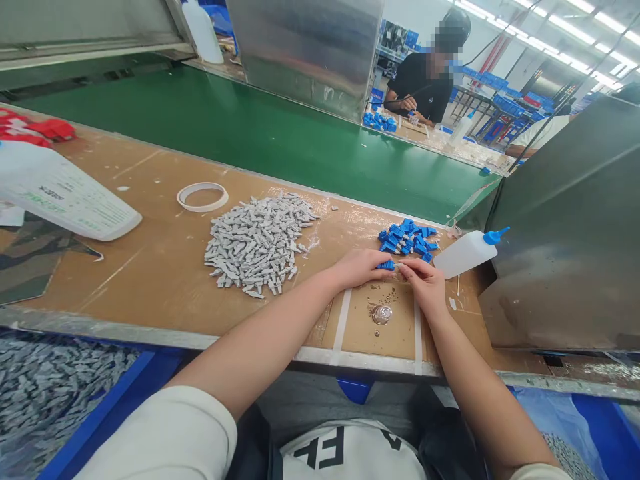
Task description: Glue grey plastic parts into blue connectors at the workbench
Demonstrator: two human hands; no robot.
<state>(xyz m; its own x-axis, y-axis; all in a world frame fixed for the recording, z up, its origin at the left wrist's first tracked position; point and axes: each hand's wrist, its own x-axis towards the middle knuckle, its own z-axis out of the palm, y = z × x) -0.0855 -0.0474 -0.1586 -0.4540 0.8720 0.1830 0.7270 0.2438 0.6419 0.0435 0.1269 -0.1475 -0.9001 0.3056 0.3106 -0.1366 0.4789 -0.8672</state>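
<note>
My left hand (364, 267) grips a small blue ribbed plastic part (386, 265) between thumb and fingers. Close against it, my right hand (425, 281) is closed in a pinch at a small pale piece at the end of the blue part; the fingers largely cover that piece. Just beyond both hands lies a pile of blue plastic parts (407, 237), some with grey ends. To the left of my left hand is a large heap of small grey plastic pieces (257, 241). A small round clear dish (381, 314) sits on the board below my hands.
A white squeeze bottle (467, 255) with a blue tip leans at the right, near a metal panel (570, 247). A tape ring (203, 197) and a large white bottle (65, 190) lie at left. Beyond runs a green belt (250, 127); a co-worker (425, 87) sits across it.
</note>
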